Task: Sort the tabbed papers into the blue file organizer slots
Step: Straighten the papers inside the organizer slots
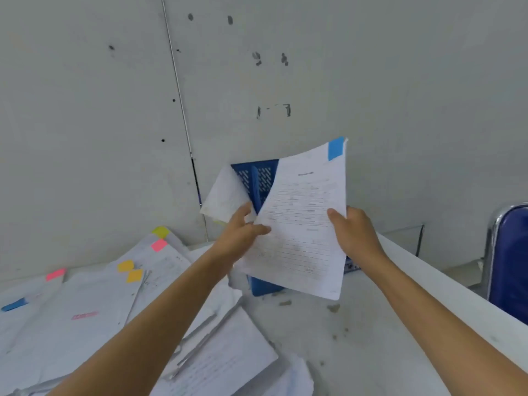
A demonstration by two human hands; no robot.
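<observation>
Head view: a person holds a printed sheet [303,224] up in both hands, in front of a blue file organizer [258,181] and above the table [357,338]. The left hand [243,232] pinches the sheet's left edge, with the thumb lying on the printed face. The right hand [354,232] grips the right edge, thumb on the front and fingers curled out of sight behind it. A blue tab [336,148] sits at the sheet's top right corner.

The organizer stands on the table against the wall [285,67], and the sheet hides most of it. Another paper [225,195] leans out at its left side; which slot it sits in cannot be told.

The table is pale grey and speckled with small dark marks. Loose piles of papers [85,310] cover its left part, carrying yellow, pink, orange and blue tabs. The wall is a grey panel with a vertical seam, dark spots and scuffs. At the right edge stands a blue chair [511,252] with a shiny metal frame.
</observation>
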